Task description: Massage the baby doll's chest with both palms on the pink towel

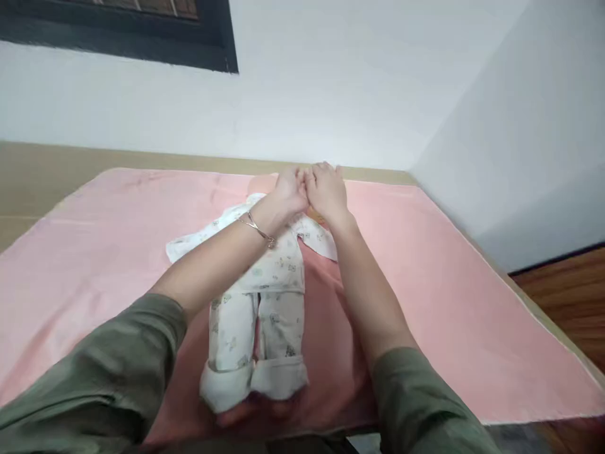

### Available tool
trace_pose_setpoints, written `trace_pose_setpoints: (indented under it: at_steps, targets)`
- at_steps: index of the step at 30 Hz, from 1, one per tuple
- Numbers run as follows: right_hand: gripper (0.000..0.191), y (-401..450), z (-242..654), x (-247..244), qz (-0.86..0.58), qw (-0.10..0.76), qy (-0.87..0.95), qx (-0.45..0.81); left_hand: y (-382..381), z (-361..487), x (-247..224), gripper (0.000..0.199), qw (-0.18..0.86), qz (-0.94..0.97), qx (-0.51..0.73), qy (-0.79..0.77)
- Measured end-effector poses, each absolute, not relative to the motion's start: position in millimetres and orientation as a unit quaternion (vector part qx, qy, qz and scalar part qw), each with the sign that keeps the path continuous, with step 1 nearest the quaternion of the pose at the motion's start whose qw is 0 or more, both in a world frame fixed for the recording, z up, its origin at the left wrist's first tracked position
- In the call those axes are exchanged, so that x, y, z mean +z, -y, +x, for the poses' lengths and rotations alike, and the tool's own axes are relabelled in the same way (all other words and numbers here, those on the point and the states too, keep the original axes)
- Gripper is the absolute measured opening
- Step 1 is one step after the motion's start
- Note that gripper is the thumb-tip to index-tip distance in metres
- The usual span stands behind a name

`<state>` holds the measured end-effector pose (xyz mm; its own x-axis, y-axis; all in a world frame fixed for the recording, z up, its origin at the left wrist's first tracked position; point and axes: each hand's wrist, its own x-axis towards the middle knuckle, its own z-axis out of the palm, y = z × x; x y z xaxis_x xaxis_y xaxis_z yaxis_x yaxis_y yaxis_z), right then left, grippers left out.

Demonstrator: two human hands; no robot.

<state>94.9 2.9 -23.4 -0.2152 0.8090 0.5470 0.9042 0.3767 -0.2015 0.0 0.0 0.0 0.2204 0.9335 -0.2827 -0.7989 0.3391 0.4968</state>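
Two hands meet over the collar end of a small printed outfit on a pink sheet

Over the far edge of the pink sheet (pixel 463 284), the left hand (pixel 292 189) and right hand (pixel 326 189) come together, fingers bent and partly overlapping. Whether they grip anything cannot be told: the fingertips screen one another, and the view is slightly blurred. A thin metal bracelet (pixel 256 228) crosses the left wrist.

The outfit (pixel 278 268) lies around the middle of the sheet, its long axis running from the near edge toward the far edge. Its collar end points away from the wearer, its trouser legs (pixel 281 325) toward the wearer. The left forearm hides part of the top and one shoulder; the hands cover the collar area's right side. One sleeve angles out toward the sheet's left side, the other toward its right. A rounded peach-coloured shape (pixel 262 183) shows by the sheet's far edge, and an orange patch (pixel 316 216) shows between the wrists; neither is clear.

The outfit is soft white fabric with small scattered motifs, too fine to read, and broad turned-up cuffs (pixel 280 378). The sheet looks smooth, with soft creases and a pale hem. Beyond its far edge stands a plain white wall (pixel 331 82), with a dark frame (pixel 189 47) to the left, cut off by the view.
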Motion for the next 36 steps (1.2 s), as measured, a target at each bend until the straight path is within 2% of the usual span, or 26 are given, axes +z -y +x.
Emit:
trace_pose_setpoints:
  at_steps: [6, 11, 16, 20, 23, 27, 32, 36]
  targets:
    - [0.050, -7.9, 102.7, -20.9, -0.600, 0.327, 0.728, -0.051, 21.0, -11.2, -5.9, 0.053, 0.785, 0.121, 0.514, -0.324]
    - [0.047, -11.0, 91.7, -14.1, -0.661, 0.328, 0.674, -0.045, 54.7, -45.4, 1.4, 0.062, 0.798, 0.134, 0.481, -0.336]
    - [0.048, -9.9, 80.4, -17.4, -0.653, 0.297, 0.692, -0.076, 102.6, -80.5, 26.4, 0.063, 0.829, 0.151, 0.451, -0.295]
    - [0.048, -9.0, 76.6, -23.5, -0.631, 0.265, 0.723, -0.096, 120.2, -110.7, 44.9, 0.064, 0.828, 0.157, 0.474, -0.255]
    - [0.045, -9.4, 81.5, -23.4, -0.630, 0.279, 0.722, -0.061, 121.0, -132.0, 53.1, 0.063, 0.820, 0.155, 0.505, -0.221]
    - [0.050, -7.9, 91.6, -18.3, -0.635, 0.325, 0.700, -0.028, 120.4, -142.9, 56.1, 0.063, 0.805, 0.148, 0.539, -0.202]
    - [0.052, -3.5, 94.6, -14.8, -0.633, 0.301, 0.710, -0.064, 126.5, -130.1, 52.3, 0.064, 0.837, 0.153, 0.481, -0.210]
    - [0.057, -5.0, 101.5, -15.0, -0.626, 0.322, 0.710, -0.021, 130.6, -122.6, 49.3, 0.063, 0.839, 0.168, 0.466, -0.227]
